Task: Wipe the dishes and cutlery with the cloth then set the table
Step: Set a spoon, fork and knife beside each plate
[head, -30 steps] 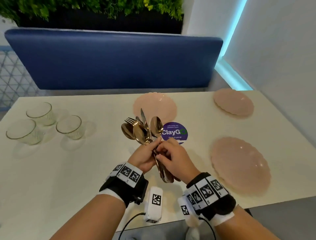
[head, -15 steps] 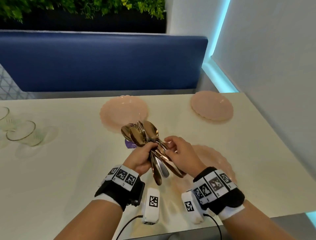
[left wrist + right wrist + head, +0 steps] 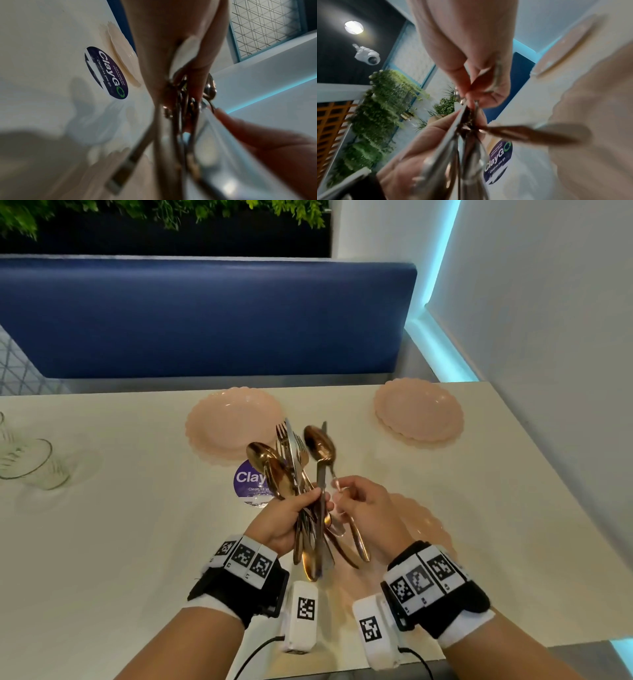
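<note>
My left hand [image 3: 301, 508] grips a bundle of gold and silver cutlery [image 3: 291, 460], spoons, forks and knives, held upright above the white table [image 3: 120, 542]. My right hand [image 3: 342, 491] pinches the thin handle of one gold spoon [image 3: 320, 445] at the bundle's right side. In the left wrist view the cutlery handles [image 3: 178, 111] run through the fist, blurred. In the right wrist view the right fingertips [image 3: 471, 93] close on a handle above the bundle [image 3: 467, 136]. Three pink scalloped plates lie on the table: far middle [image 3: 233, 422], far right [image 3: 419, 410], and near right [image 3: 423, 520] under my right hand. No cloth is in view.
Clear glasses [image 3: 30, 463] stand at the table's left edge of view. A purple round sticker [image 3: 248, 481] lies flat under the cutlery. A blue padded bench back [image 3: 205, 316] runs behind the table, and a white wall [image 3: 548, 337] closes the right side.
The right hand has drawn one gold spoon out to the right of the bundle. The bundle now stands more upright and fanned. The view has swung right, so the glasses slid left.
</note>
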Available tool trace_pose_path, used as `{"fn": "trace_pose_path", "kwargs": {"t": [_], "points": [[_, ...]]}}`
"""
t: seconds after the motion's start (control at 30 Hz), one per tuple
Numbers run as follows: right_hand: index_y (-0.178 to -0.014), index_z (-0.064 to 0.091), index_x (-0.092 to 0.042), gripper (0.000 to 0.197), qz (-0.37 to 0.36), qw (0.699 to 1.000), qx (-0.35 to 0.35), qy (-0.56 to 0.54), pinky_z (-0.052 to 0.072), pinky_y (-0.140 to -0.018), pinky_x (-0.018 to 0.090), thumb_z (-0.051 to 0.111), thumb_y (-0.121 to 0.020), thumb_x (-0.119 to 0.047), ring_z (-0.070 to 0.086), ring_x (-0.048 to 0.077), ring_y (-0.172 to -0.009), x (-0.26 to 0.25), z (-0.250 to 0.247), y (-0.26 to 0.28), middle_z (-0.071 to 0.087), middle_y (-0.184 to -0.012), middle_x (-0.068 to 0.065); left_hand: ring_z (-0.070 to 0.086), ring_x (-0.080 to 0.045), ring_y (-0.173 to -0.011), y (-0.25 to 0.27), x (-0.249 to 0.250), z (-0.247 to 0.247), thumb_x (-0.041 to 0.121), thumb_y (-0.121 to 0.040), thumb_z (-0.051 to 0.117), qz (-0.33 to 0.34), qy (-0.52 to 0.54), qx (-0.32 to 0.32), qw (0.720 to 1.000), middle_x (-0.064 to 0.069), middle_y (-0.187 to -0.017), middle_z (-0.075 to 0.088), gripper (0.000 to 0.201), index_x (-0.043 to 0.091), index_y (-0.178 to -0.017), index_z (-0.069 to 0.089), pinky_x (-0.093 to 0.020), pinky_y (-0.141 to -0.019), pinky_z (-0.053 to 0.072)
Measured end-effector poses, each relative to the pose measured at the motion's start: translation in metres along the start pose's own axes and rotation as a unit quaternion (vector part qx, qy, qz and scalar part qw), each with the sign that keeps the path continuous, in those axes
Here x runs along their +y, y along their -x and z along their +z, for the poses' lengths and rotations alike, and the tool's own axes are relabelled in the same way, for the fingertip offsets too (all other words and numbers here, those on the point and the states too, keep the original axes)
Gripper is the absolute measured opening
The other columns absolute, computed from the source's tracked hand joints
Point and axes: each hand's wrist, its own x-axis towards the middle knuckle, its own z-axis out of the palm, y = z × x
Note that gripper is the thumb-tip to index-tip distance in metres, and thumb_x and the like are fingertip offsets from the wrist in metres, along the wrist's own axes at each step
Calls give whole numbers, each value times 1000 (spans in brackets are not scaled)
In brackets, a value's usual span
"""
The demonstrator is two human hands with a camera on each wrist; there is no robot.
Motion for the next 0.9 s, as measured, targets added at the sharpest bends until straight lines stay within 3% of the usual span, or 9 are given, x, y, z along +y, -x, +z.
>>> {"fn": "trace_pose_path", "kwargs": {"t": [0.07,0.13,0.3,0.37,0.43,0.57,0.7,0.8,0.9], "points": [[-109,63,-15,21,1,997,73,-39,50,-57,23,55,-91,-6,53,17,-65,3,-1,-2,54,-74,6,63,-15,-62,-1,3,0,11,-96,45,8,19,0,1000,-5,-64,63,18,5,-87,60,-26,-56,55],[-116,61,-14,26,20,994,104,-30,48,-56,23,55,-92,-6,52,15,-61,6,0,-7,55,-71,6,60,-15,-66,-1,5,0,14,-96,46,7,31,1,999,-3,-64,62,17,6,-92,60,-26,-62,53],[-120,59,-13,33,22,992,84,86,52,-79,37,50,-90,-3,58,17,-75,7,21,-16,58,-77,-2,62,-19,-66,-3,4,5,18,-96,46,-19,6,9,1000,-9,-71,63,23,3,-84,60,-32,-68,54],[-111,58,-17,25,1,989,92,112,50,-72,34,50,-90,-4,54,12,-67,7,28,-17,54,-73,-5,66,-22,-73,-2,5,6,16,-97,46,-22,13,-7,1000,-13,-82,67,23,1,-90,61,-36,-72,57],[-100,60,-15,17,-20,985,91,143,46,-69,26,52,-90,-5,52,9,-70,5,31,-16,55,-76,-6,70,-20,-67,-3,8,3,16,-97,45,-19,12,-8,1000,-12,-76,72,24,0,-92,62,-33,-67,58],[-97,66,-12,16,-24,981,52,184,47,-80,27,52,-91,-9,58,17,-88,-1,32,-16,64,-95,3,69,-22,-75,-3,12,-1,16,-94,50,-3,-10,5,1000,-13,-81,71,22,0,-96,65,-36,-77,55],[-91,67,-11,13,-32,985,11,167,50,-83,34,58,-89,-19,62,20,-88,-5,31,-9,65,-91,6,72,-21,-76,-6,13,1,12,-93,51,23,-1,22,1000,-13,-86,71,19,-2,-98,64,-32,-67,59],[-89,66,-2,16,-22,982,35,184,48,-80,33,63,-86,-18,62,23,-84,-4,26,-8,66,-88,11,72,-19,-73,-8,8,6,11,-94,50,31,6,27,999,-11,-78,72,18,-1,-94,63,-31,-63,59],[-88,64,-1,15,21,988,66,137,51,-82,42,60,-88,-16,61,25,-81,-4,15,-4,64,-84,13,69,-18,-65,-9,2,13,12,-95,49,20,2,38,999,-8,-71,69,19,3,-86,63,-30,-55,57]]}}
